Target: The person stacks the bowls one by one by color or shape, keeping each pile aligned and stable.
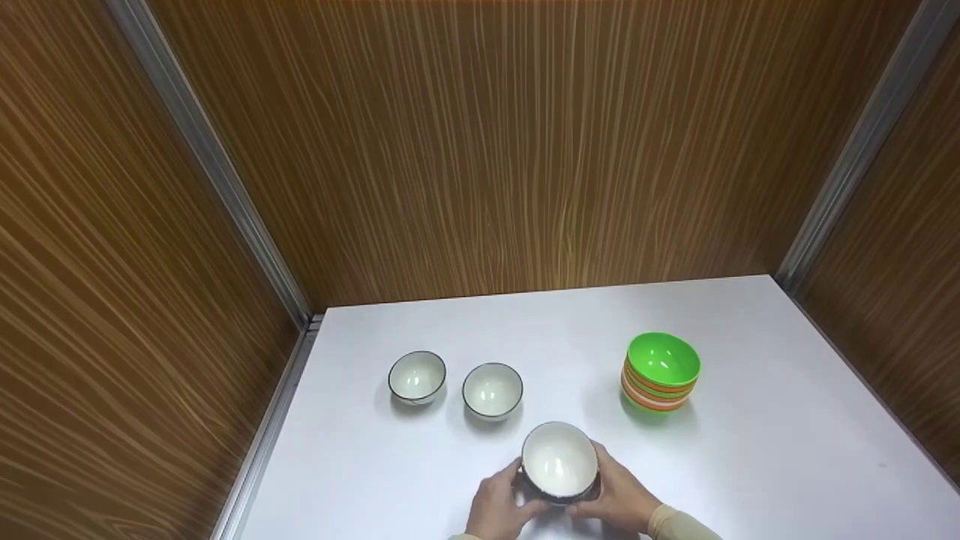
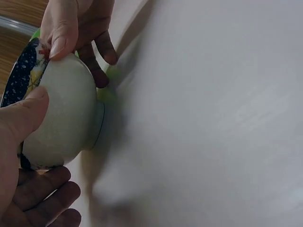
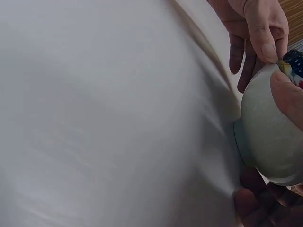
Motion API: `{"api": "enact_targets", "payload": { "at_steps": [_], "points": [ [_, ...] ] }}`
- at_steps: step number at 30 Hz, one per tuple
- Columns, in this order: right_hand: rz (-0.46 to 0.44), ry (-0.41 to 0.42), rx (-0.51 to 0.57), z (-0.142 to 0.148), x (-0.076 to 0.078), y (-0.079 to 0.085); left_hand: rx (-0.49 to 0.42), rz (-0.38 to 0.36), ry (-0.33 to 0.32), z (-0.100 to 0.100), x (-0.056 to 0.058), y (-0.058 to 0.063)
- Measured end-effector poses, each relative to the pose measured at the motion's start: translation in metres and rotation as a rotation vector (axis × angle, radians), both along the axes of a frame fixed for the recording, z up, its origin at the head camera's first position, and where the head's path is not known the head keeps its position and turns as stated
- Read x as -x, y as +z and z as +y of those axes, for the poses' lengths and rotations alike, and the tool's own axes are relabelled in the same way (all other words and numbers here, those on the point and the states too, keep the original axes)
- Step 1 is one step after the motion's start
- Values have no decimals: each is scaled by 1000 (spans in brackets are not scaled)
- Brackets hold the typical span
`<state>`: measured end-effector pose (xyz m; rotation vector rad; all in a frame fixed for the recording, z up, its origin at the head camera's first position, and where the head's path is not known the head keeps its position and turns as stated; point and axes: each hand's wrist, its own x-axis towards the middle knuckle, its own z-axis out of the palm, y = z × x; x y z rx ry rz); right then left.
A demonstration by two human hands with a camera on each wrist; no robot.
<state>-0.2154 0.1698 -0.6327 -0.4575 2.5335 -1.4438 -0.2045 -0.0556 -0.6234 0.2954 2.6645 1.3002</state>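
Note:
Both hands hold a white ceramic bowl (image 1: 560,459) near the front of the table. Its inside is plain white, and a dark blue band with coloured flowers runs below the rim, seen in the left wrist view on the bowl (image 2: 66,106). My left hand (image 1: 498,502) grips the left side, thumb on the outer wall. From the right, my right hand (image 1: 619,491) grips the opposite side, its thumb also against the wall. In the right wrist view the foot of the bowl (image 3: 272,127) faces the white tabletop, close over it. The bowl stands upright.
Two similar white bowls with dark rims, one at the left (image 1: 417,375) and another bowl (image 1: 493,390) beside it, stand beyond the hands. To the right is a stack of green and orange bowls (image 1: 664,364). Wood-patterned panels (image 1: 525,150) enclose the white table (image 1: 772,420).

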Motion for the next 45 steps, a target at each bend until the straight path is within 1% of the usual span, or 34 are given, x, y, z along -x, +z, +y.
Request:
{"api": "enact_targets", "payload": {
  "at_steps": [2,5,9,12,15,22,25,27,30,33,35,37,40,43,45],
  "points": [
    [7,-34,9,-4,1,-1,9,-3,34,1,0,0],
    [2,-93,25,-12,1,-4,-2,-16,60,2,0,-1],
    [5,-170,22,-19,2,-8,-14,-20,43,2,1,-1],
    [25,-207,29,-21,5,-11,-18,-25,33,1,1,0],
    [36,-237,36,-21,9,-11,-22,-47,53,1,0,2],
    [19,-303,54,-17,24,-9,-8,-42,104,-4,0,2],
    [9,-328,63,-16,33,-8,29,-68,117,-7,0,1],
    [-5,-343,66,-15,40,-8,73,-86,119,-9,-1,0],
    [-36,-359,60,-14,50,-6,156,-110,110,-11,-1,-4],
    [-67,-372,50,-12,60,-6,213,-146,98,-13,-3,-8],
    [-70,-384,48,-11,66,-6,222,-163,83,-14,-3,-11],
    [-68,-394,57,-9,73,-6,210,-185,78,-15,-3,-13],
    [-66,-404,84,-7,80,-5,219,-185,53,-16,-2,-15],
    [-81,-406,117,-4,88,-4,256,-175,17,-17,0,-17],
    [-89,-406,133,-3,92,-3,282,-152,-8,-18,0,-16]
  ]
}}
